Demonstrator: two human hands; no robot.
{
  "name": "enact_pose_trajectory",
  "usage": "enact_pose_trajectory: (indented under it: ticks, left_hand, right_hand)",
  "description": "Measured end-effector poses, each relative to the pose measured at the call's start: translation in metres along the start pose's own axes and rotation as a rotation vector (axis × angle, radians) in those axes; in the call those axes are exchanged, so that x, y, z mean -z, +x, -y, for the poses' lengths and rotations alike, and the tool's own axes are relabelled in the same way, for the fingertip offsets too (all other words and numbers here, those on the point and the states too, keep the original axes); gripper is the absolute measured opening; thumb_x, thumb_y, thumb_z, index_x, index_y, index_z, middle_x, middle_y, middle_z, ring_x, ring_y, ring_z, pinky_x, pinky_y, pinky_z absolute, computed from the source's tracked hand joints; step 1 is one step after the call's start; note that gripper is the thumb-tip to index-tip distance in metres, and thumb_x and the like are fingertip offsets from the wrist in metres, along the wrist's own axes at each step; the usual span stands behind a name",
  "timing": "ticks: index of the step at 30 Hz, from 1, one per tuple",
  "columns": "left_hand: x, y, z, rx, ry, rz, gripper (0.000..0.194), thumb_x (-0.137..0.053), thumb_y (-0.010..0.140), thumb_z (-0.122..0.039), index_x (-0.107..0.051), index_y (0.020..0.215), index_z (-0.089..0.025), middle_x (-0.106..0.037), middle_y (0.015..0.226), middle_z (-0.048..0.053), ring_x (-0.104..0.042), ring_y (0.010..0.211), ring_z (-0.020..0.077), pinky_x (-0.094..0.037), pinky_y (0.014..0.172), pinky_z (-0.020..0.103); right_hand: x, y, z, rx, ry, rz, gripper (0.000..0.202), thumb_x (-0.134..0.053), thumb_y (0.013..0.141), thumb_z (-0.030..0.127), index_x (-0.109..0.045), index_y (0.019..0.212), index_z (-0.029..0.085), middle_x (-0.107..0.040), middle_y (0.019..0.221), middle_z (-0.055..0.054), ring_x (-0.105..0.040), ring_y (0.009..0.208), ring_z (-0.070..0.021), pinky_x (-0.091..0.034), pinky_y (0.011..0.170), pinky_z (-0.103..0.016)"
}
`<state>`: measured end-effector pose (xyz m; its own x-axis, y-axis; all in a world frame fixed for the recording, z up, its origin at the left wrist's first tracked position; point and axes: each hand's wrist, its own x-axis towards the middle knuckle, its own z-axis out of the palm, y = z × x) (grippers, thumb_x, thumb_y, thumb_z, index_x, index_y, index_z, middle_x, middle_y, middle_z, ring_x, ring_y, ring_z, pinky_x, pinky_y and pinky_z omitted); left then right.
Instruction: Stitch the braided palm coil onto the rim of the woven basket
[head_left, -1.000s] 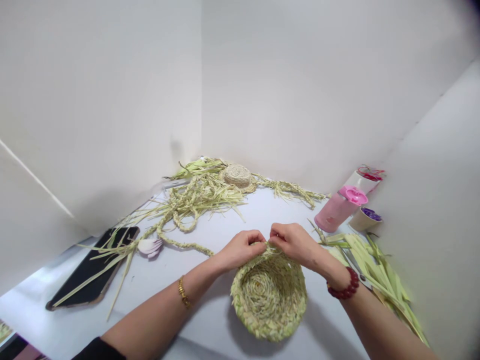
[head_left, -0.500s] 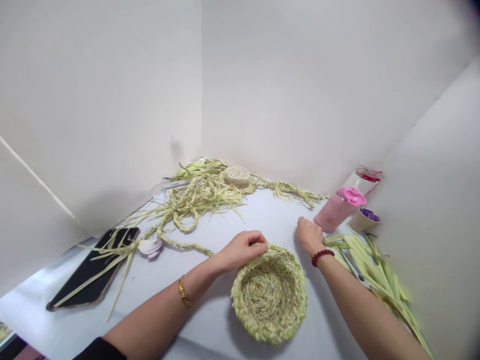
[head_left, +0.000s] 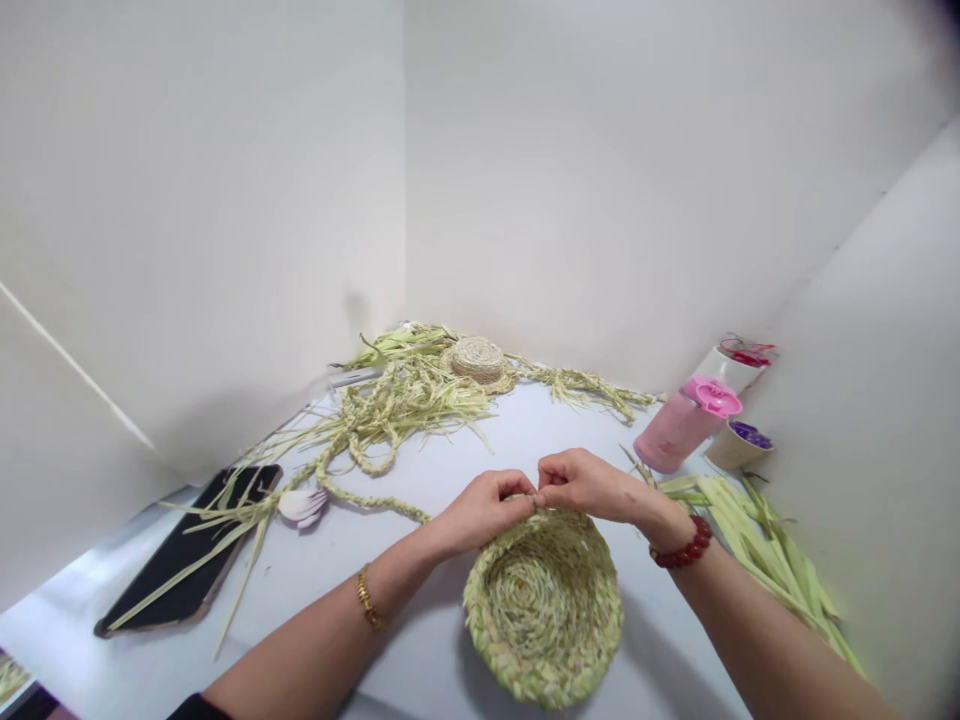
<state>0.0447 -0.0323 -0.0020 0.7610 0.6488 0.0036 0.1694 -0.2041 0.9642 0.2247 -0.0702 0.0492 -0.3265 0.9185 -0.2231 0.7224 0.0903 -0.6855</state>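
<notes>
I'm looking down at a white tabletop (head_left: pixel 517 430), with pale grey walls (head_left: pixel 570 180) enclosing its far corner. At lower left the table's edge is showing, with a flat black rectangular phone (head_left: pixel 180 560) lying near the left side. Open tabletop is stretching from a heap of pale green plaited straw (head_left: pixel 412 400) across to a pink cylindrical bottle with a brighter pink lid (head_left: pixel 671 435); long green flat husk leaves (head_left: pixel 780 560) are taking up the right side.

The round, pale green woven-straw bowl (head_left: pixel 551 685) is sitting just below both hands, its opening facing up towards me. My left hand (head_left: pixel 487 510) is pinching its far rim between thumb and fingers. My right hand (head_left: pixel 592 487) is meeting it there, fingers curled and thumb drawn in, though I cannot tell what they are grasping.

Beyond the right hand, the pink bottle is standing in front of a white cup (head_left: pixel 731 372) holding red stringy pieces (head_left: pixel 746 352). Just beside them, a short cream cup (head_left: pixel 727 450) is holding purple pieces (head_left: pixel 750 434).
</notes>
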Motion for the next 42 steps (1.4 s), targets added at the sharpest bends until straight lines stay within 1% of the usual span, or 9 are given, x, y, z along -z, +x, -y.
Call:
enact_pose_trajectory:
  ticks: [6, 12, 14, 23, 25, 28, 33, 38, 42]
  left_hand:
    - [0.000, -0.002, -0.001, 0.038, -0.038, 0.012, 0.019, -0.051, 0.074, -0.030, -0.059, 0.079, -0.014, -0.048, 0.066, -0.003, -0.039, 0.060, 0.0093, -0.031, 0.055, 0.020]
    - [0.000, -0.001, -0.001, 0.075, -0.060, 0.026, 0.019, -0.052, 0.073, -0.031, -0.059, 0.078, -0.014, -0.049, 0.066, -0.002, -0.039, 0.059, 0.0095, -0.031, 0.054, 0.020]
    - [0.000, -0.001, -0.001, 0.081, -0.062, 0.026, 0.018, -0.051, 0.072, -0.031, -0.058, 0.077, -0.014, -0.048, 0.065, -0.002, -0.039, 0.059, 0.0094, -0.031, 0.054, 0.020]
    - [0.001, -0.002, -0.004, 0.096, -0.046, 0.054, 0.015, -0.050, 0.070, -0.028, -0.057, 0.074, -0.015, -0.046, 0.063, -0.003, -0.038, 0.058, 0.0094, -0.030, 0.053, 0.020]
    - [0.001, -0.002, -0.005, 0.098, -0.046, 0.057, 0.015, -0.050, 0.070, -0.028, -0.057, 0.074, -0.015, -0.046, 0.064, -0.003, -0.038, 0.058, 0.0094, -0.030, 0.052, 0.020]
    - [0.000, -0.002, -0.005, 0.093, -0.036, 0.042, 0.015, -0.050, 0.070, -0.028, -0.057, 0.074, -0.014, -0.047, 0.064, -0.003, -0.038, 0.058, 0.0095, -0.031, 0.053, 0.020]
    - [-0.002, -0.001, -0.003, 0.085, 0.011, 0.006, 0.018, -0.048, 0.071, -0.028, -0.058, 0.076, -0.014, -0.050, 0.065, -0.002, -0.041, 0.060, 0.0104, -0.033, 0.054, 0.020]
    - [-0.002, -0.002, -0.004, 0.055, 0.068, -0.002, 0.022, -0.049, 0.072, -0.030, -0.062, 0.080, -0.014, -0.056, 0.072, 0.001, -0.045, 0.063, 0.0119, -0.036, 0.058, 0.022]
    - [-0.002, -0.003, -0.004, 0.031, 0.046, 0.009, 0.025, -0.048, 0.076, -0.035, -0.062, 0.075, -0.014, -0.054, 0.067, -0.001, -0.043, 0.061, 0.0108, -0.034, 0.058, 0.022]
  right_hand:
    - [0.011, -0.003, 0.007, 0.068, -0.181, -0.237, 0.024, -0.051, 0.079, 0.029, -0.042, 0.059, 0.018, -0.036, 0.052, 0.007, -0.031, 0.051, -0.0078, -0.022, 0.048, -0.021]
    - [0.066, 0.002, -0.001, -0.100, -0.374, -0.954, 0.023, -0.043, 0.084, 0.030, -0.047, 0.065, 0.019, -0.050, 0.057, 0.001, -0.044, 0.056, -0.0127, -0.028, 0.055, -0.024]
    - [0.085, 0.006, -0.009, -0.188, -0.499, -1.092, 0.022, -0.042, 0.085, 0.030, -0.051, 0.069, 0.019, -0.053, 0.060, -0.001, -0.044, 0.056, -0.0143, -0.027, 0.055, -0.025]
    - [0.136, 0.013, -0.033, -0.487, -0.811, -1.244, 0.030, -0.037, 0.091, 0.028, -0.057, 0.102, 0.009, -0.060, 0.080, -0.016, -0.050, 0.065, -0.0190, -0.023, 0.057, -0.030]
    - [0.140, 0.016, -0.031, -0.484, -0.773, -1.180, 0.031, -0.035, 0.091, 0.026, -0.057, 0.103, 0.007, -0.060, 0.082, -0.018, -0.052, 0.069, -0.0197, -0.023, 0.058, -0.031]
    - [0.130, 0.023, -0.023, -0.484, -0.597, -0.891, 0.027, -0.041, 0.086, 0.020, -0.064, 0.090, 0.006, -0.059, 0.077, -0.017, -0.052, 0.071, -0.0205, -0.026, 0.059, -0.030]
    - [0.071, 0.023, -0.005, -0.252, -0.389, -0.493, 0.023, -0.055, 0.078, 0.030, -0.069, 0.092, 0.018, -0.060, 0.071, -0.003, -0.049, 0.062, -0.0125, -0.032, 0.056, -0.023]
    - [0.025, 0.010, -0.003, 0.027, 0.235, 0.162, 0.038, -0.057, 0.077, 0.040, -0.064, 0.108, 0.019, -0.043, 0.060, 0.006, -0.031, 0.050, -0.0068, -0.025, 0.047, -0.020]
    - [0.018, 0.005, -0.021, -0.030, 0.439, 0.291, 0.037, -0.057, 0.078, 0.042, -0.062, 0.103, 0.016, -0.031, 0.055, 0.009, -0.021, 0.048, -0.0060, -0.016, 0.045, -0.021]
